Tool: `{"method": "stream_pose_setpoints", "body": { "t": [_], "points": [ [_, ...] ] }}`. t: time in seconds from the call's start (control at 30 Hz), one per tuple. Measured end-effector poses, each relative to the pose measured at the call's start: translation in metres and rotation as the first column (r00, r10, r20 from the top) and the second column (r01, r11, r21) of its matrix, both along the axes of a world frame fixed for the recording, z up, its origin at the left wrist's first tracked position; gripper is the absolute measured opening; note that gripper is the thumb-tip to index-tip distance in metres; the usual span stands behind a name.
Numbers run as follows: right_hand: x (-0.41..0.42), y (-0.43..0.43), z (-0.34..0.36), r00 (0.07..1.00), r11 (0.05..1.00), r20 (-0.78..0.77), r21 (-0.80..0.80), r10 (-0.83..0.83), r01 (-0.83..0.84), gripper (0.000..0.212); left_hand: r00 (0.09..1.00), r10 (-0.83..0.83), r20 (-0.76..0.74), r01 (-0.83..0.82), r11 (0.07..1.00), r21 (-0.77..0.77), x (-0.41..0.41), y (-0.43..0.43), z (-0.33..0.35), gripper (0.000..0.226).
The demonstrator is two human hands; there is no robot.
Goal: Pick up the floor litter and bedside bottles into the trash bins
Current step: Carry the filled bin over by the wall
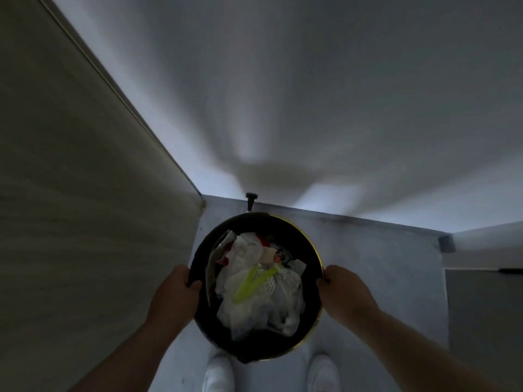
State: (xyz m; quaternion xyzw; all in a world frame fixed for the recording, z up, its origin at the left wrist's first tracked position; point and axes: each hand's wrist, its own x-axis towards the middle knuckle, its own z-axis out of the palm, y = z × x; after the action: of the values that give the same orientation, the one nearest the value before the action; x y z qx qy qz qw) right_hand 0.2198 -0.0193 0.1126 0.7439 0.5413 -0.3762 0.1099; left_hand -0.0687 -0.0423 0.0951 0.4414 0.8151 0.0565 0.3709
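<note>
A round black trash bin [300, 239] with a thin gold rim is seen from straight above, over the pale floor in front of my feet. It holds crumpled white plastic and paper litter [260, 301], a lime-green strip [252, 284] and scraps with red print. My left hand [175, 292] grips the bin's left rim, thumb hooked over the edge. On the opposite side my right hand [345, 292] grips the right rim. No bottle can be made out in the dim light.
A white wall fills the top. A beige panel or door [85, 193] runs down the left side. A small black doorstop [251, 200] sticks out at the wall's base behind the bin. My white shoes [219, 373] stand below. A grey cabinet edge [481, 306] is at right.
</note>
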Motion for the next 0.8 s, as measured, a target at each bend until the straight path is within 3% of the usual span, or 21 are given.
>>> {"method": "stream_pose_setpoints", "body": {
  "t": [0.27,0.6,0.8],
  "points": [
    [-0.026,0.032,-0.104,0.998,0.997,0.023,-0.054,0.062,-0.061,0.026,1.000,0.002,-0.019,-0.004,0.998,-0.068,-0.025,0.034,-0.112,0.014],
    [-0.050,0.071,-0.146,0.994,0.993,0.066,-0.078,0.091,-0.086,0.028,0.993,0.114,0.043,-0.110,0.990,-0.090,-0.052,0.061,-0.168,0.020],
    [-0.054,0.083,-0.161,0.998,0.996,0.058,-0.090,0.001,0.004,0.024,0.980,0.165,0.115,-0.156,0.984,-0.081,-0.046,0.076,-0.170,0.013]
  ]
}}
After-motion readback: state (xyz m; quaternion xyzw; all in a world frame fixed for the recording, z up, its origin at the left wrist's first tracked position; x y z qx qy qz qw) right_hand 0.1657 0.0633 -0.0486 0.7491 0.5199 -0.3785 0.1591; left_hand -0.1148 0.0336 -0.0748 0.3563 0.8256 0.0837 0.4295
